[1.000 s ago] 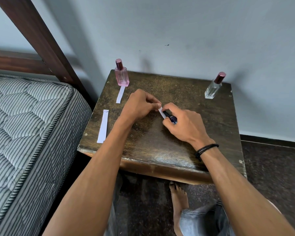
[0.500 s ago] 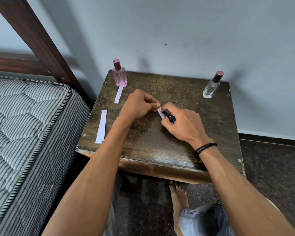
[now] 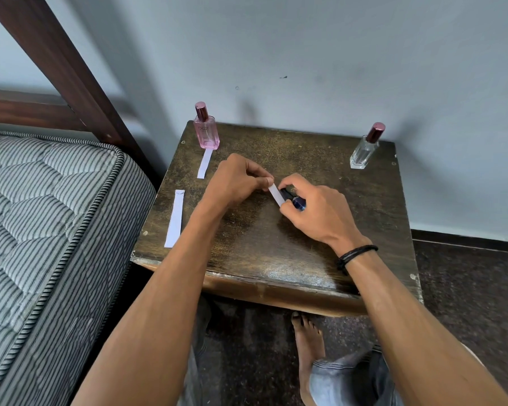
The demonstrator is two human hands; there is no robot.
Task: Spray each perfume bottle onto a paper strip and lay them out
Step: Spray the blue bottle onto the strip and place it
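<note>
Mattress (image 3: pixel 41 215), striped and quilted, fills the left side beside a dark, worn wooden tabletop (image 3: pixel 276 253) that stands against a pale wall. Both hands work over the middle of the tabletop. The left hand (image 3: pixel 235 180) pinches one end of a short white paper strip (image 3: pixel 276 194) between thumb and fingertips. The right hand (image 3: pixel 317 212), a black band (image 3: pixel 355 254) on its wrist, is curled round a small dark blue perfume bottle (image 3: pixel 295 199) held at a slant, its upper end right against the strip. The fingers cover most of this bottle, so what it holds cannot be told. A pink perfume bottle (image 3: pixel 206 133) with a dark red cap stands upright at the far left corner, pink through nearly its whole body. A clear perfume bottle (image 3: pixel 364 150), capped the same, stands at the far right corner; its level cannot be told. A long strip (image 3: pixel 175 219) lies flat along the left edge, and a shorter strip (image 3: pixel 204 167) lies just in front of the pink bottle.
</note>
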